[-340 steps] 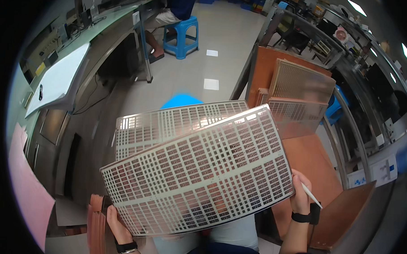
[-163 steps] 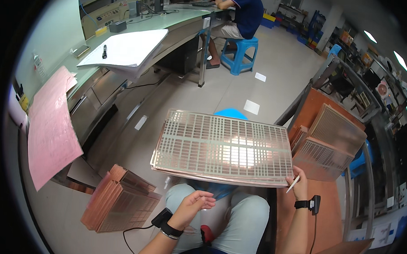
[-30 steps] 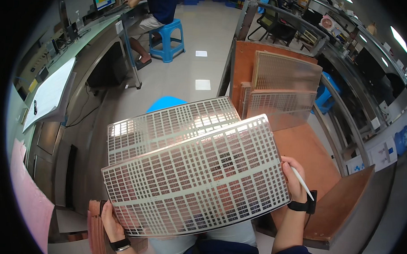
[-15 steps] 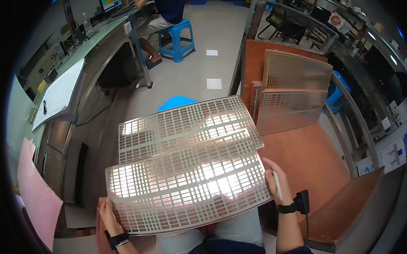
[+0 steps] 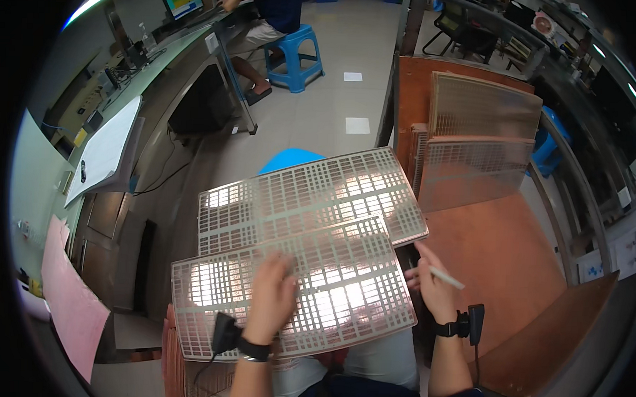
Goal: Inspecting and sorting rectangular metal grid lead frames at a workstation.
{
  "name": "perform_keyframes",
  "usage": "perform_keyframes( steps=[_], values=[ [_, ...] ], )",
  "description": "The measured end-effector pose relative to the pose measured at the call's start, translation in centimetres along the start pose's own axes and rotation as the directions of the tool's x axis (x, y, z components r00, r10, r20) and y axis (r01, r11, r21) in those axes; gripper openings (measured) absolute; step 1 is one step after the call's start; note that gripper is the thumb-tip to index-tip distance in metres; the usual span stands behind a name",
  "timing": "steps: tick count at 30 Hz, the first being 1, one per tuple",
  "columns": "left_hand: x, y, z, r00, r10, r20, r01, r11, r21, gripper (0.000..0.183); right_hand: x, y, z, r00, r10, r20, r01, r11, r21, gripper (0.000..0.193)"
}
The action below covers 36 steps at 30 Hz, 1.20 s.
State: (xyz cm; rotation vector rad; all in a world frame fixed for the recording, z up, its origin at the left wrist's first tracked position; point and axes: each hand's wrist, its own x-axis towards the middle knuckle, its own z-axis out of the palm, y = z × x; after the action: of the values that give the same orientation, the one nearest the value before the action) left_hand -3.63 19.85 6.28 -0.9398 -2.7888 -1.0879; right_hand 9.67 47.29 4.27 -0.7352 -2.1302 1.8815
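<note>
A patterned circuit board panel (image 5: 349, 304) with a shiny grid lies tilted across my lap. A second circuit board panel (image 5: 301, 191) of the same kind lies just beyond it, its near part overlapped by the first. My left hand (image 5: 272, 295) is over the near panel, its fingers smeared by motion; whether it touches the surface I cannot tell. Beside the right edge of the panels is my right hand (image 5: 432, 286), with a slim white pen-like stick (image 5: 447, 278) held in it and some fingers stretched toward the panel corner.
Copper-coloured boards and more panels (image 5: 480, 159) lean in a metal-framed cart (image 5: 492, 239) on the right. At left, pink sheets (image 5: 69, 295) and a paper with a pen (image 5: 106, 149) lie by the bench. A person sits on a blue stool (image 5: 295, 58) ahead.
My left hand has left the near panel's lower left corner and moved right over its surface. My right hand has come off the panel's right edge. The view has shifted slightly.
</note>
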Motion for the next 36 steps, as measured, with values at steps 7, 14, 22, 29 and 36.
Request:
perform_keyframes(
  steps=[7,14,22,29,36],
  values=[
    [5.4,6.1,8.0,0.978,0.173,0.117,-0.183,0.98,0.084,0.039,5.6,-0.3,-0.9,0.988,-0.132,-0.074,0.146,0.961,0.236,0.017],
    [7.6,4.2,10.3,0.98,0.139,0.144,-0.178,0.934,0.309,0.046,10.4,-1.2,0.9,0.942,-0.149,0.302,0.137,0.989,0.06,0.013],
    [8.1,4.4,10.1,0.981,0.12,0.155,-0.166,0.93,0.327,0.05,11.0,0.4,0.4,0.899,-0.229,0.374,0.306,0.938,-0.161,0.014],
    [8.3,4.3,10.1,0.979,0.09,0.18,-0.146,0.935,0.324,0.052,11.2,0.3,0.6,0.896,-0.227,0.382,0.3,0.943,-0.141,0.017],
    [8.2,4.4,10.1,0.982,0.133,0.138,-0.172,0.929,0.327,0.05,11.3,1.6,0.9,0.905,-0.274,0.326,0.319,0.943,-0.091,0.019]
  ],
)
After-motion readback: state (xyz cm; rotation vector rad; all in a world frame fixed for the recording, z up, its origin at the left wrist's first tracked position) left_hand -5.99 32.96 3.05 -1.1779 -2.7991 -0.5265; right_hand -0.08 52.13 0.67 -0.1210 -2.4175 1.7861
